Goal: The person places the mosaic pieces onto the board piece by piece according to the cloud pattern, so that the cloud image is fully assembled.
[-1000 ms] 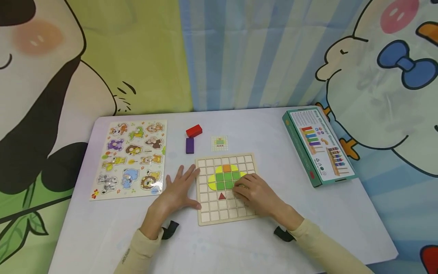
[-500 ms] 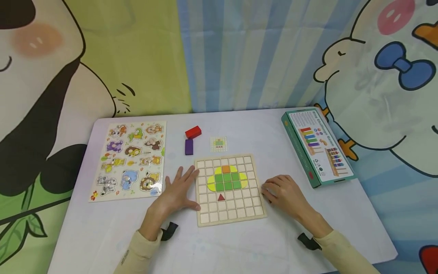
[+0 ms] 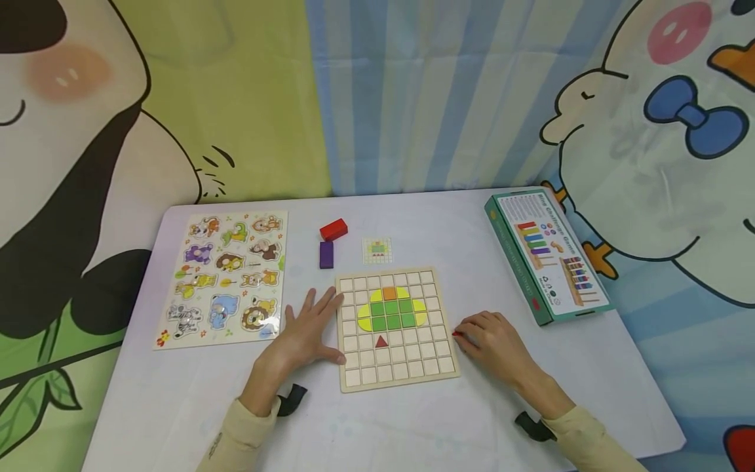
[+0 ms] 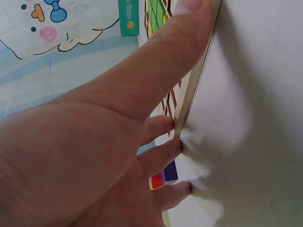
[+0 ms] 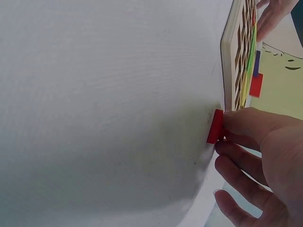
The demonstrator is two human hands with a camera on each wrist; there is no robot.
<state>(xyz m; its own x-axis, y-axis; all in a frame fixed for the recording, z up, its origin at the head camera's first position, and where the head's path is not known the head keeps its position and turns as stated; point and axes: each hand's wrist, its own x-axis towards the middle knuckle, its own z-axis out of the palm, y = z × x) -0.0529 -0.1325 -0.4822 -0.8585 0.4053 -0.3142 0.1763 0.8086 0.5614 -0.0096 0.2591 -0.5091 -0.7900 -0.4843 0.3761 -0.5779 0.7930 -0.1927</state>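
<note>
A wooden grid board [image 3: 396,367] lies at the table's middle, with green, yellow and orange tiles and a red triangle [image 3: 381,341] set in it. My left hand [image 3: 309,331] lies flat against the board's left edge [image 4: 191,97], fingers straight, thumb along the rim. My right hand [image 3: 489,341] rests on the table just right of the board and pinches a small red piece [image 3: 456,334] [image 5: 216,126] at its fingertips, near the board's right edge [image 5: 228,71].
An animal peg puzzle [image 3: 227,275] lies at the left. A red block [image 3: 333,229], a purple block [image 3: 326,254] and a small pattern card [image 3: 377,249] sit behind the board. A green game box [image 3: 545,252] lies at the right. Cartoon curtains hang behind.
My right hand left the board's tiles, moved right onto the table beside the board, and now pinches a small red piece. The left hand stayed put.
</note>
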